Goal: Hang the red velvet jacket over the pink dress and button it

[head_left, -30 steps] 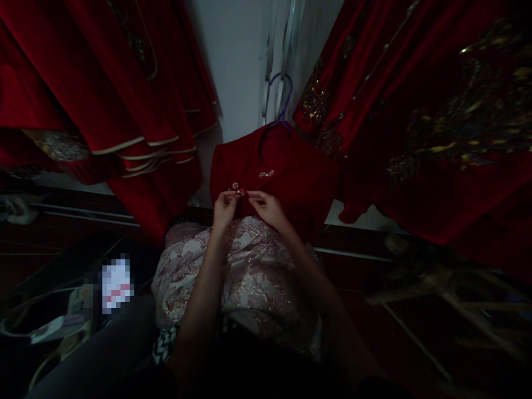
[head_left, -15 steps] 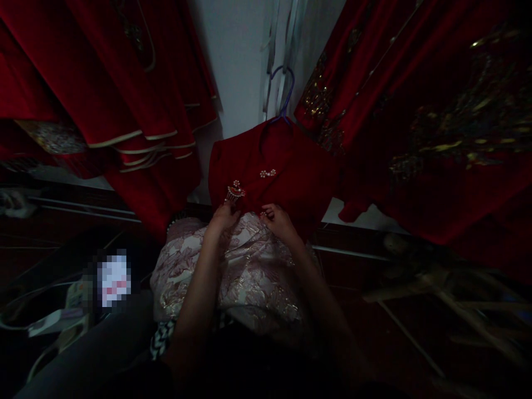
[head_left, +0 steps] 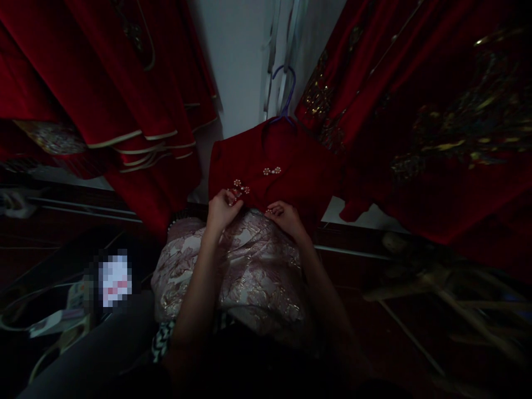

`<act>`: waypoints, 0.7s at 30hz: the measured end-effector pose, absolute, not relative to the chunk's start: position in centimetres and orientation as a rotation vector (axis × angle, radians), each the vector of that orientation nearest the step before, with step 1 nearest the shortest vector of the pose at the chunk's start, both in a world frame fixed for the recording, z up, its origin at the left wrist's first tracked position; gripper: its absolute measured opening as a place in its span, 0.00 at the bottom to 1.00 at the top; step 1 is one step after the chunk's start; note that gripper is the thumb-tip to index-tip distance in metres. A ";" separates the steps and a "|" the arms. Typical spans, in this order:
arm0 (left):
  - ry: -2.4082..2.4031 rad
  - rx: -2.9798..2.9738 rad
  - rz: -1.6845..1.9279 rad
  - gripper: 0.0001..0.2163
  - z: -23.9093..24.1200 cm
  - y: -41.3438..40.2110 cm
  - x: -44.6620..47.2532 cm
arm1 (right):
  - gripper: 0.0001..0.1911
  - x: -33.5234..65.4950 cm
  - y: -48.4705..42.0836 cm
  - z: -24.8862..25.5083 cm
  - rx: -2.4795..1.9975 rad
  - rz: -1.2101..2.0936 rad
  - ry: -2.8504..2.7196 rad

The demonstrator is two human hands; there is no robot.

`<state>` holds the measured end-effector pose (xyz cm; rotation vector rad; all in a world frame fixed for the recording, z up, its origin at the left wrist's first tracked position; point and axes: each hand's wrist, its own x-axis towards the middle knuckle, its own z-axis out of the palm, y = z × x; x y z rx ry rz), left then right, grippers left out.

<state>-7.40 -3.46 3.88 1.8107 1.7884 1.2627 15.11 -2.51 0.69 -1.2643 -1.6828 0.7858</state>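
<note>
My left hand [head_left: 222, 209] has its grip pinched shut on the lower pearl clasp [head_left: 240, 188] of the red jacket [head_left: 299, 177]; the clasp lies just ahead of my fingertips, long axis running left to right. My right hand [head_left: 287, 218] curls onto the jacket's edge just right of it, and I cannot tell whether that grip holds anything. The 2nd clasp [head_left: 272, 170] lies ahead and right, roughly parallel.

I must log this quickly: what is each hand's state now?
Left hand: closed, pinching the red garment at a pearl clasp.
Right hand: curled on the garment's edge; grip cannot be told.
</note>
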 end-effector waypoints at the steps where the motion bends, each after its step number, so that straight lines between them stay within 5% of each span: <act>1: 1.648 1.856 1.245 0.08 4.3 -3.7 -7.3 | 0.13 15.2 -2.5 1.0 -1.243 0.785 -1.647; 6: 1.118 1.874 0.825 0.14 3.7 -4.0 -6.1 | 0.15 15.8 -2.8 2.9 -1.217 0.772 -1.504; 16: 1.375 2.010 0.974 0.12 3.2 -3.5 -5.6 | 0.18 16.0 -6.4 6.6 -1.055 1.425 -1.713; 21: 1.400 2.130 0.917 0.16 3.6 -3.7 -5.4 | 0.15 13.8 -6.7 6.0 -1.011 1.255 -1.593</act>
